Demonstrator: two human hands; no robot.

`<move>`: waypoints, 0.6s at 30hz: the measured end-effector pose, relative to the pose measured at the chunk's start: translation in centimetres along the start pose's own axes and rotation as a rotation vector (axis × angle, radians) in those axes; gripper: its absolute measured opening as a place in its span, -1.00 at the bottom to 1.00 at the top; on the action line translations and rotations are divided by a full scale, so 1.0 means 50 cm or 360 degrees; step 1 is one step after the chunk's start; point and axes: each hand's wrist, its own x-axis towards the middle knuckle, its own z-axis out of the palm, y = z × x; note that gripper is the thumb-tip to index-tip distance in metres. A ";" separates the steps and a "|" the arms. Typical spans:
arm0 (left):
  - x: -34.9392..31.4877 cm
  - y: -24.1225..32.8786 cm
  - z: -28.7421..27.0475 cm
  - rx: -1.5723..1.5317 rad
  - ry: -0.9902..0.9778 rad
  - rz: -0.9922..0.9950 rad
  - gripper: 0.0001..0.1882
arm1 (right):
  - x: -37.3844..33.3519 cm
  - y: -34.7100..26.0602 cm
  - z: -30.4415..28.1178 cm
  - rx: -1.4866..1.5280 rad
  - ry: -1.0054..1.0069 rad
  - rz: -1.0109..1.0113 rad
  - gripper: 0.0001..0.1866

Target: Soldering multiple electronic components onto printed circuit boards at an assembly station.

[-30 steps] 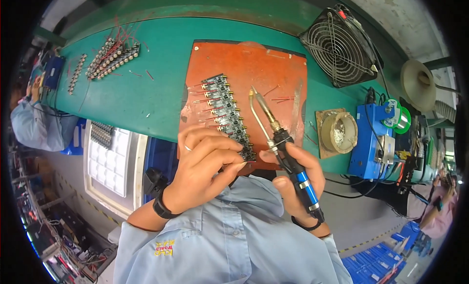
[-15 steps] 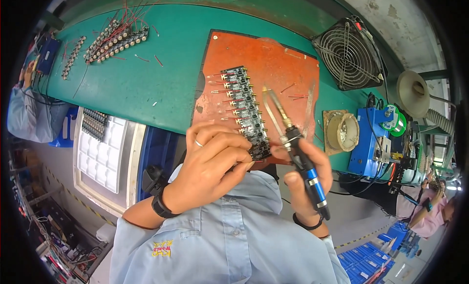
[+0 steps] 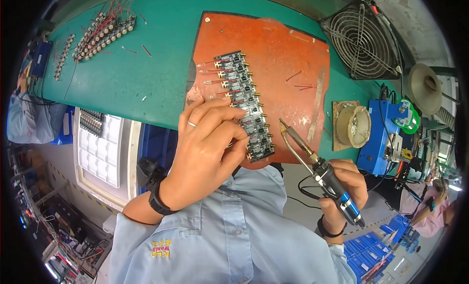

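Observation:
A long row of joined black circuit boards [image 3: 253,109] lies on the orange mat [image 3: 281,54], with gold connectors along its right side. Short red wires [image 3: 213,71] stick out on its left side toward the far end. My left hand [image 3: 205,142] is at the near left side of the boards. Its thumb and forefinger are pinched on a red wire [image 3: 251,136], whose end shows past the fingertips. My right hand [image 3: 355,181] grips a black-and-blue soldering iron [image 3: 334,184] with a thin feed tube. The iron's tip is right of the boards, apart from them.
Loose red wires [image 3: 305,85] lie on the mat's right part. A black fan [image 3: 364,37], a round pot [image 3: 359,126] and a blue machine with a green solder reel [image 3: 408,117] stand at right. Boards with red wires [image 3: 105,37] sit far left; a white tray [image 3: 100,159] stands lower left.
My right hand has drawn the soldering iron rightward and away from the boards. My left hand has shifted slightly farther along the row, still pinching. The whole view has moved a little.

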 end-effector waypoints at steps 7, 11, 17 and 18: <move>0.006 0.003 0.010 0.0051 0.0060 -0.0044 -0.86 | 0.016 -0.006 0.007 -0.0030 -0.0195 0.0019 -0.48; 0.007 0.004 0.012 0.0077 0.0064 -0.0042 -0.86 | 0.018 -0.007 0.010 -0.0133 -0.0292 0.0047 -0.47; 0.009 0.004 0.010 0.0095 0.0053 -0.0015 -0.85 | 0.030 -0.009 0.022 -0.0189 -0.0306 0.0018 -0.53; 0.009 0.004 0.010 0.0098 0.0047 -0.0009 -0.85 | 0.030 -0.009 0.023 -0.0188 -0.0297 0.0016 -0.54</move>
